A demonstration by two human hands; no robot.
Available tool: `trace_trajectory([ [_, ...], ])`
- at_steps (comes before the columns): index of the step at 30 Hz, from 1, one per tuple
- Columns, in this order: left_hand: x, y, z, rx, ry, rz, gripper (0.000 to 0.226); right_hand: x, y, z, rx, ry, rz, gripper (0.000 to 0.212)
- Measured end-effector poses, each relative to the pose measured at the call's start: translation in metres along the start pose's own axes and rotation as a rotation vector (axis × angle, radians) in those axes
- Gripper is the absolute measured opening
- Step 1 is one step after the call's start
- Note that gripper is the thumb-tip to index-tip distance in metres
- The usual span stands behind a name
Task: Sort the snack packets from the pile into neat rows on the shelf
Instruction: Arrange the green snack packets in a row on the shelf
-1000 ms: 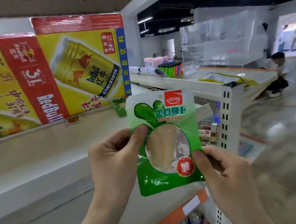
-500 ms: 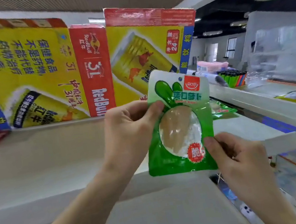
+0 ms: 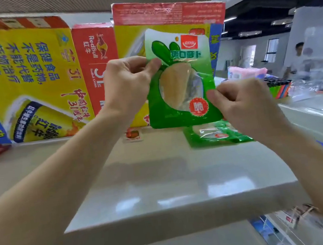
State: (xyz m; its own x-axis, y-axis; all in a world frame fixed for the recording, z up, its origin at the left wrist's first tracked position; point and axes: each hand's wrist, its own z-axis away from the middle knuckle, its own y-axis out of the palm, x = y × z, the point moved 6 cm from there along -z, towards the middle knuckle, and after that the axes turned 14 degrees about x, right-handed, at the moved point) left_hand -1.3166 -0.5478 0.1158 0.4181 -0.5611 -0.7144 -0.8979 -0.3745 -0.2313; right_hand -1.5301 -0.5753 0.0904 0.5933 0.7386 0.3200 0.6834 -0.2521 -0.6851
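Green snack packet point(image 3: 179, 81) is held up over the shelf point(image 3: 166, 185), near its back edge. It is pinched on its left side by the left hand point(image 3: 127, 83) and at its bottom right corner by the right hand point(image 3: 244, 105). A second green packet point(image 3: 215, 135) is laid flat below. Most sorting seems left.

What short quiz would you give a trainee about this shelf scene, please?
1. True or false: the green radish packet in the hands lies flat on the shelf.
2. How many hands pinch it? A none, B one, C two.
3. Which brand is printed on the cartons at the back of the shelf?
Key: 1 false, it is held up above the shelf. 2 C, left hand and right hand. 3 Red Bull.
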Motion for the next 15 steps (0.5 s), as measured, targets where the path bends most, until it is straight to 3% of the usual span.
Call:
trace_trajectory([
  [7,0.065,0.0,-0.034,-0.054,-0.227,-0.333,0.019,-0.035,0.059,-0.065,0.454,0.104,0.165,0.046],
  [12,0.121,0.026,-0.019,0.158,-0.322,-0.641,0.034,-0.058,0.105,-0.052,0.71,0.1,0.399,0.038],
  [15,0.129,0.034,-0.015,0.231,-0.325,-0.723,0.034,-0.055,0.109,-0.041,0.767,0.1,0.456,0.038],
])
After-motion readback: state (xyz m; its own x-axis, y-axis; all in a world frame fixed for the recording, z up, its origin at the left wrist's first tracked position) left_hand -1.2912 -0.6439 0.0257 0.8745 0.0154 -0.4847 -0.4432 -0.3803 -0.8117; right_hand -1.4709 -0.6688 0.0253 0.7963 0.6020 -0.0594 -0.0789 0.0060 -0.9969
